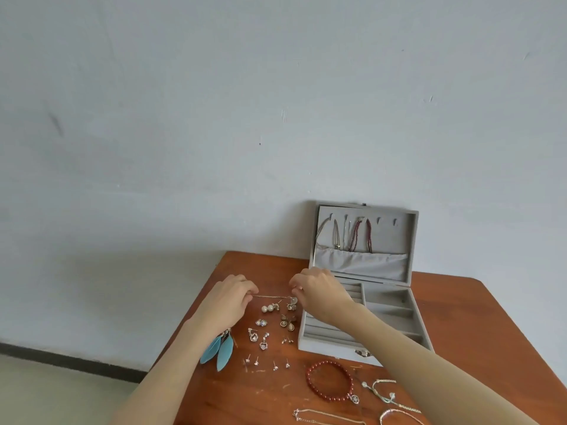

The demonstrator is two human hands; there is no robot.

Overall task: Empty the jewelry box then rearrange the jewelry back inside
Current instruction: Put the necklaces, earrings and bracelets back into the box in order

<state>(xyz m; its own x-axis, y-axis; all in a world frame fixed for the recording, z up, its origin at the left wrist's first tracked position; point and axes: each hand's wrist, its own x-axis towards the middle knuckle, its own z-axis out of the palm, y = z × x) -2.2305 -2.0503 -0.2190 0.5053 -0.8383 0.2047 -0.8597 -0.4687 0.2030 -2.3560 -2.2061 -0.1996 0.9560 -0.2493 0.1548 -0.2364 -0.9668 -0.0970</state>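
A grey jewelry box stands open on the wooden table, its lid upright against the wall with several necklaces hanging inside. Its tray compartments look bare. My left hand and my right hand each pinch one end of a thin silver chain, stretched level between them just left of the box. Below the chain lie several small earrings, pearl studs and blue feather earrings.
A red bead bracelet lies at the front, with silver chains and bracelets to its right and along the near edge. The table's left edge runs close by my left forearm; floor lies beyond.
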